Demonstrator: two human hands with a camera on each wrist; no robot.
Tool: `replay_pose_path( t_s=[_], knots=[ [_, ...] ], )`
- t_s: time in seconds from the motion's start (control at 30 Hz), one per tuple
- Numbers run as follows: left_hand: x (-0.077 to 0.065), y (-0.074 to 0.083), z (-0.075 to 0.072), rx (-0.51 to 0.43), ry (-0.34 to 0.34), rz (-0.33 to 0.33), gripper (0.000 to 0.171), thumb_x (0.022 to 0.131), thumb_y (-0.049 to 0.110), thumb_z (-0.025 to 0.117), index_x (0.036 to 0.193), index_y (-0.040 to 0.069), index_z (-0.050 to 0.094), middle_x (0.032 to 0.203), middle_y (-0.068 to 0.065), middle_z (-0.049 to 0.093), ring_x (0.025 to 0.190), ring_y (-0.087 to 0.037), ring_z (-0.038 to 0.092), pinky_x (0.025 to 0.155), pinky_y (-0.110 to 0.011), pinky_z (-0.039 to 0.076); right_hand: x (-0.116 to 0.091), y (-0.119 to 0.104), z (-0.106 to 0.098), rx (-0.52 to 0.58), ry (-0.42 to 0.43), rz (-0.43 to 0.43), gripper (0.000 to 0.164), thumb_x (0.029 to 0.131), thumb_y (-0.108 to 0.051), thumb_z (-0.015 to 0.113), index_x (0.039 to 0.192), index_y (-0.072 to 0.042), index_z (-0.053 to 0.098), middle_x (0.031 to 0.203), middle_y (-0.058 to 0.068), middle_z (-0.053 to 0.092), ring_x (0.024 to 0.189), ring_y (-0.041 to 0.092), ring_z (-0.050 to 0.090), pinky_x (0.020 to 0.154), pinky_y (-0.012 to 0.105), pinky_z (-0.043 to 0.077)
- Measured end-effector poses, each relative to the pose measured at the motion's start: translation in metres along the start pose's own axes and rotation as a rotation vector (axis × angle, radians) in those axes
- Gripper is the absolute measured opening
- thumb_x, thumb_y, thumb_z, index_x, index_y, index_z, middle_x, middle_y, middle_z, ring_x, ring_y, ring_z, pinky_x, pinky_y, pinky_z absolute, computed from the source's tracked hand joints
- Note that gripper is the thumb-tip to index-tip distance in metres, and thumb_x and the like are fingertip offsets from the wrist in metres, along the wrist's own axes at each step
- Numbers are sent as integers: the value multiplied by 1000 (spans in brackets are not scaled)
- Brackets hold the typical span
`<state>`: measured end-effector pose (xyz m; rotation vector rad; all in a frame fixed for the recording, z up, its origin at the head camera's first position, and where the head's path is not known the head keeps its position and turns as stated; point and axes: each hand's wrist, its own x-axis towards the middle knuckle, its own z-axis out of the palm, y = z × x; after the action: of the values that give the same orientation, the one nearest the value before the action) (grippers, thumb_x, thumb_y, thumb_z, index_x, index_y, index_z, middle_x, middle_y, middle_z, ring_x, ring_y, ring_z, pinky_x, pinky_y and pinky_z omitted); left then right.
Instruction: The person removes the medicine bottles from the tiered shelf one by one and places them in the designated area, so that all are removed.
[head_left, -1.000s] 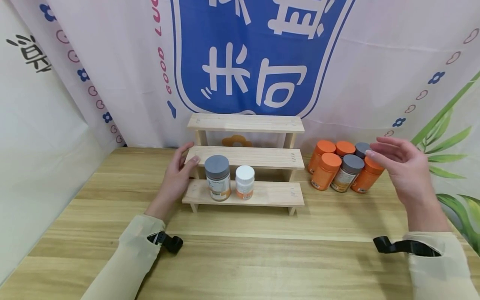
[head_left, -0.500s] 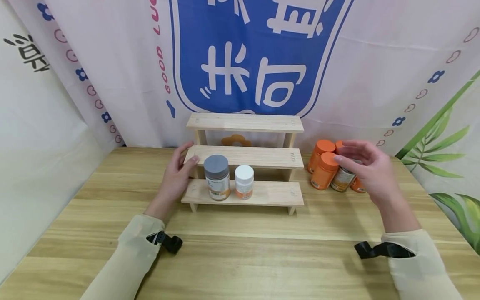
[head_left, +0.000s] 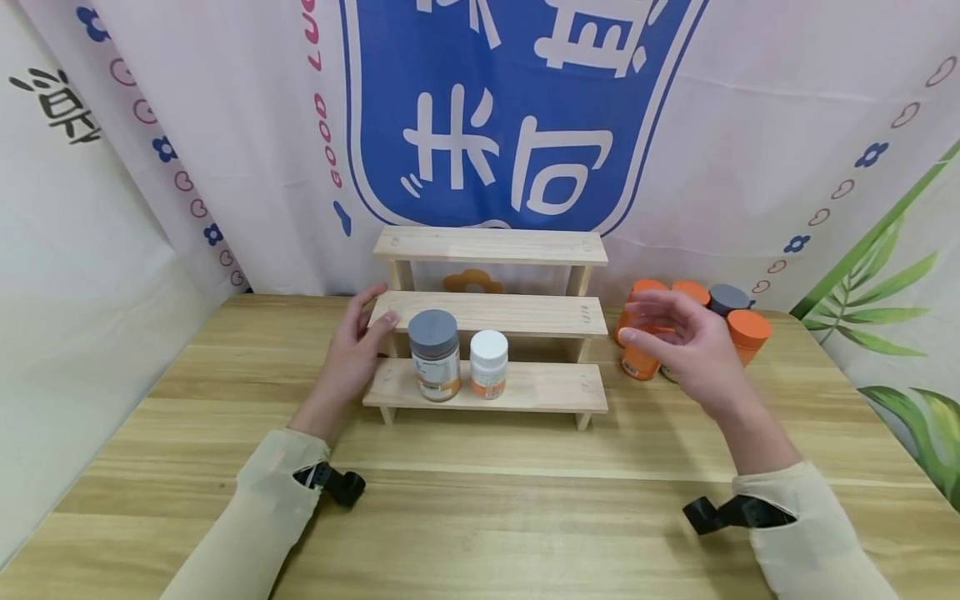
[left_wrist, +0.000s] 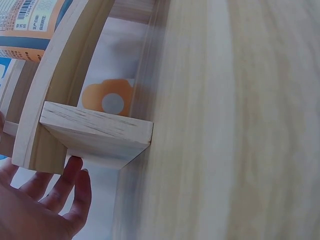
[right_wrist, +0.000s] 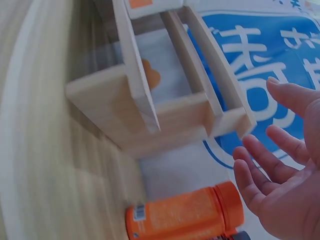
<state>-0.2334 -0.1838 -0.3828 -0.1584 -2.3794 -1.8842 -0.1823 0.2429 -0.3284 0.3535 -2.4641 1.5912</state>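
Observation:
A three-step wooden display stand [head_left: 525, 313] stands at the middle of the table. My left hand [head_left: 352, 346] holds its left end, thumb on the middle step and the other fingers round the side. On the lowest step are a grey-lidded jar [head_left: 435, 362] and a smaller white-capped bottle [head_left: 489, 364], both upright. My right hand [head_left: 690, 346] hovers over the front of a bottle cluster to the stand's right. Its fingers are relaxed, and no bottle is in them. In the right wrist view, an orange bottle [right_wrist: 177, 214] lies below the fingers, apart from them.
Behind my right hand stand more orange-capped bottles [head_left: 748, 329] and a grey-capped one [head_left: 727, 298], partly hidden. The wooden table [head_left: 480, 517] extends in front of the stand. A printed cloth [head_left: 712, 167] hangs close behind.
My right hand has moved left across the bottle cluster, from its right side to the front orange bottle. My left hand, the stand and the bottles stay in place.

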Motion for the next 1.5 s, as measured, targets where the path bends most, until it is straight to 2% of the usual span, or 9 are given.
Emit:
replay_pose_path(
  t_s=[0.1,0.37,0.5,0.7,0.83,0.93,1.07,1.3,1.5],
  knots=[
    [0,-1,0,-4,0,-5,59,112,31,52,167,24,31,163,-20,48,144,-34,49,123,-52,35,-1,-1,7,-10,-22,3,47,99,-23,78,142,-13,61,126,-6,68,114,10,67,93,14,53],
    [0,-1,0,17,-4,-7,58,112,34,52,167,28,32,164,-19,48,147,-35,48,124,-53,34,-3,-1,21,-9,-73,5,49,98,-23,79,141,-9,62,131,12,69,114,14,69,92,15,55],
    [-1,0,-1,14,-5,-11,58,112,34,52,167,29,31,164,-19,48,146,-35,48,125,-53,33,-2,-2,25,-35,-78,-17,49,97,-22,79,141,-7,62,132,12,70,114,9,67,92,14,53],
    [-1,1,-1,16,-1,-12,59,112,34,52,167,29,31,164,-19,48,146,-35,49,125,-53,33,-4,-7,30,-79,-61,-39,50,95,-22,82,140,-8,64,132,10,71,116,14,65,90,17,51],
    [-1,1,0,18,4,-15,58,112,34,52,166,29,32,163,-19,49,145,-35,49,124,-52,34,-6,-13,37,-123,-34,-51,50,93,-25,84,138,-11,66,130,6,73,111,10,63,87,19,50],
    [-1,2,1,13,4,-18,57,112,34,52,166,30,33,163,-19,49,144,-34,50,123,-51,35,-6,-18,47,-124,-37,-64,50,92,-25,85,136,-12,67,129,5,74,113,18,64,87,23,51],
    [-1,2,1,19,3,-19,58,112,34,52,167,31,32,163,-19,49,145,-35,49,123,-52,35,-5,-24,64,-88,-92,-91,50,91,-22,86,136,-12,67,130,6,74,118,28,65,91,32,54],
    [-1,2,1,15,2,-13,58,112,32,52,167,28,32,163,-20,49,145,-34,49,124,-52,34,-1,-27,95,-21,-230,-90,63,90,-22,87,146,-14,60,135,11,72,121,31,69,97,50,59],
    [0,2,1,18,7,-17,58,112,30,52,167,26,32,157,-21,54,138,-32,53,118,-43,37,6,-30,114,3,-279,-55,68,90,-23,87,150,-14,56,136,12,71,125,31,68,97,46,61]
  ],
)
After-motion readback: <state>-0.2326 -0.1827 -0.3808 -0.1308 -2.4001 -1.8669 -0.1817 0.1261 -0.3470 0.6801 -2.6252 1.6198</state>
